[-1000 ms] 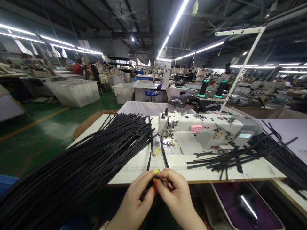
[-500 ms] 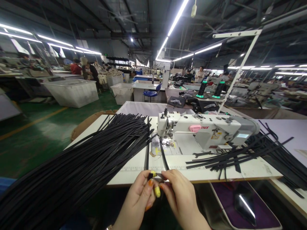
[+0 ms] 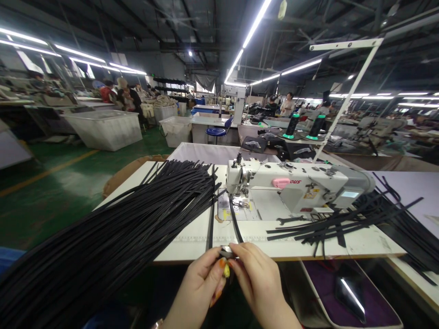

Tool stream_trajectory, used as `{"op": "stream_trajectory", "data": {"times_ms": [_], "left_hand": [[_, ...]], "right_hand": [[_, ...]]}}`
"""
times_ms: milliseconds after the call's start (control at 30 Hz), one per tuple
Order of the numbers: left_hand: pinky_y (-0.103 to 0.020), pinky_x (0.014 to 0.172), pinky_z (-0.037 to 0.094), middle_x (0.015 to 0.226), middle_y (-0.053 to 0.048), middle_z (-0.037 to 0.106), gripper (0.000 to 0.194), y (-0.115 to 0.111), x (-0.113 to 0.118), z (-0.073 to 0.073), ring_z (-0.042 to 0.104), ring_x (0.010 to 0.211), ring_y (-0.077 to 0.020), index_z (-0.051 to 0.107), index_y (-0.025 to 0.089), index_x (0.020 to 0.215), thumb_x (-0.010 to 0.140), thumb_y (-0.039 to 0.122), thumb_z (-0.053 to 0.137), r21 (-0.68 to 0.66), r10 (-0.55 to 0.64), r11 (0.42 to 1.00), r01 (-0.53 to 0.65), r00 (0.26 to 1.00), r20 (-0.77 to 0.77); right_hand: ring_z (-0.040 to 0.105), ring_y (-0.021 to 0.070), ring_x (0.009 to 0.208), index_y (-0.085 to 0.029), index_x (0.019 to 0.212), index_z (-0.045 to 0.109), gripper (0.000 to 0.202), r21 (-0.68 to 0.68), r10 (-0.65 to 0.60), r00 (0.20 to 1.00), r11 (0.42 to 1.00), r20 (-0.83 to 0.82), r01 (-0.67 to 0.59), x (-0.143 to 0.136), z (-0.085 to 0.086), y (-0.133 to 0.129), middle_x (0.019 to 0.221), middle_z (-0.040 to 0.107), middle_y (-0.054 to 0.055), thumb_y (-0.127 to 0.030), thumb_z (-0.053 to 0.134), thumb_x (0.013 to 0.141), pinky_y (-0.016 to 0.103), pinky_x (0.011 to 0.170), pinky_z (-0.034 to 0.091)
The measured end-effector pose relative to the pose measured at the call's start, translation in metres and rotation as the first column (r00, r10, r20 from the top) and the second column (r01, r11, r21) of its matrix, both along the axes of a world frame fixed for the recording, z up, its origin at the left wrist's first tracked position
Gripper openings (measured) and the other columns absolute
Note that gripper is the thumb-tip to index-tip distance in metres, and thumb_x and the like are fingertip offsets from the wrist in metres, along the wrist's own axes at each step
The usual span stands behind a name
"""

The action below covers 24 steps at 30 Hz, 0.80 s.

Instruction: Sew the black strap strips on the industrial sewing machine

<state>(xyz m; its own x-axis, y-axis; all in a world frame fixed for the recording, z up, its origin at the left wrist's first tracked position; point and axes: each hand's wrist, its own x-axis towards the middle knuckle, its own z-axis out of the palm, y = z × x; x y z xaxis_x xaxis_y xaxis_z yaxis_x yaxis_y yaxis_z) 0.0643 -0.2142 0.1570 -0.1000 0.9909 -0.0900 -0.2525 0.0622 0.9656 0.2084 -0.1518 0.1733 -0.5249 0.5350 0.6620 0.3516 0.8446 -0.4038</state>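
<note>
My left hand (image 3: pixel 200 283) and my right hand (image 3: pixel 259 276) meet just off the table's front edge, fingers closed. Between the fingertips shows a small shiny metal piece (image 3: pixel 226 250), with a yellow part (image 3: pixel 227 270) below it by my left thumb. It looks like a small tool, mostly hidden by my left fingers. My right thumb and fingers pinch at the end of a black strip (image 3: pixel 236 226), which runs back under the needle area of the white sewing machine (image 3: pixel 288 183). Another black strip (image 3: pixel 211 219) lies on the table left of it.
A thick bundle of black strips (image 3: pixel 137 214) covers the table's left side and hangs over the edge. More strips (image 3: pixel 318 233) and a wrench (image 3: pixel 291 220) lie at the right. Two black thread cones (image 3: pixel 291 125) stand behind. A purple-lined tray (image 3: pixel 315 292) is below.
My hands have shifted slightly right and come closer together. The upper yellow part at my left fingertips is now hidden, and more shiny metal shows. The view has moved slightly.
</note>
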Motion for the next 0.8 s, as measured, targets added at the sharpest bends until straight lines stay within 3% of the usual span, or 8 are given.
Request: {"op": "stream_trajectory", "data": {"times_ms": [533,667,800], "left_hand": [[-0.017,0.042,0.024,0.051,0.005,0.040,0.040,0.0014,0.0007,0.0037,0.033,0.044,-0.0068,0.069,0.016,0.100,0.081,0.052,0.068,-0.012,0.033,0.999,-0.032,0.999,0.033],[-0.018,0.047,0.037,0.063,-0.001,0.056,0.034,0.0023,0.0024,0.0061,0.042,0.050,-0.0079,0.073,0.017,0.098,0.078,0.045,0.073,0.028,0.089,0.996,-0.090,0.995,0.042],[-0.023,0.062,0.050,0.065,-0.002,0.061,0.028,0.0043,0.0041,0.0039,0.051,0.056,-0.0108,0.075,0.018,0.096,0.080,0.041,0.072,0.098,0.127,0.987,-0.129,0.992,0.028]], "right_hand": [[0.065,0.0194,0.080,-0.018,0.119,0.056,0.032,0.005,0.017,1.000,1.000,-0.007,-0.017,0.0056,-0.0034,-0.0022,0.091,0.070,0.008,-0.011,0.059,0.088,0.031,0.068,0.055],[0.063,0.0190,0.079,-0.017,0.118,0.057,0.032,0.017,0.017,1.000,1.000,-0.022,-0.016,0.0052,-0.0025,-0.0032,0.090,0.070,0.008,-0.010,0.060,0.087,0.031,0.066,0.054],[0.063,0.0185,0.075,-0.016,0.117,0.059,0.031,0.059,0.010,0.999,0.998,-0.051,-0.007,0.0035,0.0005,-0.0045,0.087,0.070,0.009,-0.009,0.060,0.087,0.029,0.062,0.053]]}}
